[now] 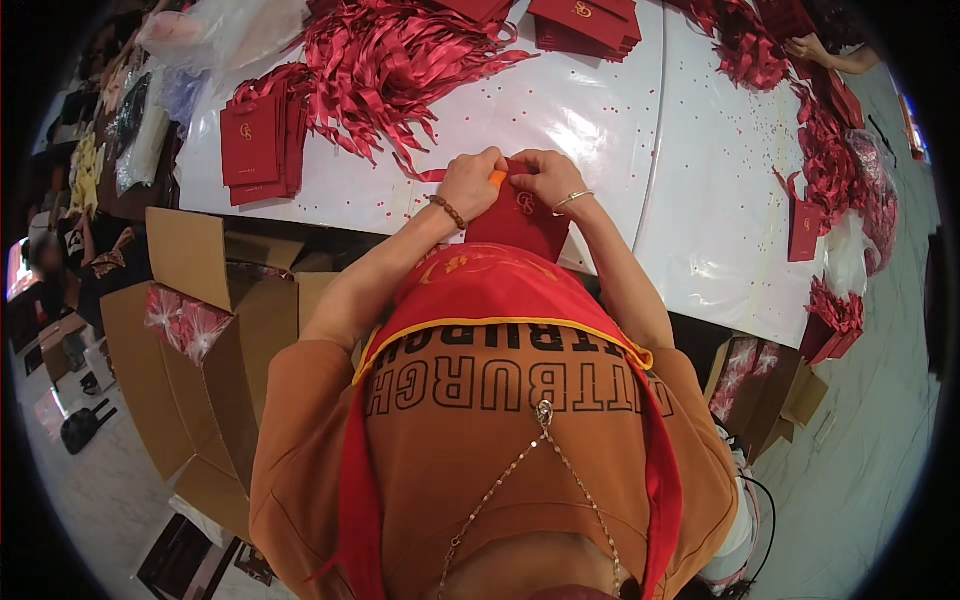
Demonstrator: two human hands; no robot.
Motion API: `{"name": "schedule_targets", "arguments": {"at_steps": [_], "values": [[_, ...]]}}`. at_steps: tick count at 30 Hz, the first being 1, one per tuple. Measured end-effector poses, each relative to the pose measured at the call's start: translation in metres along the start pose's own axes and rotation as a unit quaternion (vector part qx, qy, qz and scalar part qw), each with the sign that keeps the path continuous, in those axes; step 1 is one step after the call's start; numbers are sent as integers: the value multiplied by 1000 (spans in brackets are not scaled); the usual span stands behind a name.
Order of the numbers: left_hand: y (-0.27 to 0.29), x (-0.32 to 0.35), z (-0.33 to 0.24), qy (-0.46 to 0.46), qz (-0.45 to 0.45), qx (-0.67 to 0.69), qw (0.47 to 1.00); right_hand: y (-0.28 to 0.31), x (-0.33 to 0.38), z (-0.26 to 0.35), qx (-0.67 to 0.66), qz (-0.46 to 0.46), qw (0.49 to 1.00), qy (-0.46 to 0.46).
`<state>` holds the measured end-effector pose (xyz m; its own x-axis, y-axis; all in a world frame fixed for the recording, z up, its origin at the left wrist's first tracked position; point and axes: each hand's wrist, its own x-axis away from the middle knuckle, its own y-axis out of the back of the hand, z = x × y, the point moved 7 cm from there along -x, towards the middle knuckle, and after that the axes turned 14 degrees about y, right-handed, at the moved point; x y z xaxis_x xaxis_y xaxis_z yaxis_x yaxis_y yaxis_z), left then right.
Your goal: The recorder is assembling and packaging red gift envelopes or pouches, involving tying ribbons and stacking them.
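A dark red paper gift bag (522,228) with a gold emblem stands upright against the near table edge, in front of my apron. My left hand (473,186) is closed at its top left corner, pinching a red satin ribbon (428,175) that trails left over the table. A small orange piece (497,178) shows at its fingertips; I cannot tell what it is. My right hand (549,182), also closed, grips the top right of the bag, thumb and fingers meeting over its rim. Where the ribbon meets the bag is hidden by the fingers.
A big heap of red ribbons (385,75) and stacked red bags (252,145) cover the far left of the white table (590,130). More bags (588,25) lie beyond. An open cardboard box (190,390) stands low left. Another person's hand (808,48) is at far right.
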<state>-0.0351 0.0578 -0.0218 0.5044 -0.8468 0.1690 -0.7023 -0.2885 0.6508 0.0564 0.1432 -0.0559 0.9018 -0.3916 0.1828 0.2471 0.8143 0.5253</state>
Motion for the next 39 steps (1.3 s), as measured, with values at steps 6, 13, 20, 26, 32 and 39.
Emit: {"name": "schedule_targets", "arguments": {"at_steps": [6, 13, 20, 26, 32, 39], "values": [[-10, 3, -24, -47, 43, -222, 973, 0, 1, 4, 25, 0, 1000, 16], [-4, -12, -10, -12, 72, -61, 995, -11, 1, -24, -187, 3, 982, -8], [-19, -4, 30, 202, 179, 253, 929, -7, 3, -18, -189, 9, 981, -40], [-14, 0, 19, 200, 158, 239, 937, -8, 2, -19, -172, 12, 985, -29], [-1, -4, -2, 9, 32, -2, 999, -7, 4, -15, -144, 8, 989, -12], [-1, -3, -19, -14, 62, -94, 993, -5, 5, -14, -154, 3, 988, -5]]}}
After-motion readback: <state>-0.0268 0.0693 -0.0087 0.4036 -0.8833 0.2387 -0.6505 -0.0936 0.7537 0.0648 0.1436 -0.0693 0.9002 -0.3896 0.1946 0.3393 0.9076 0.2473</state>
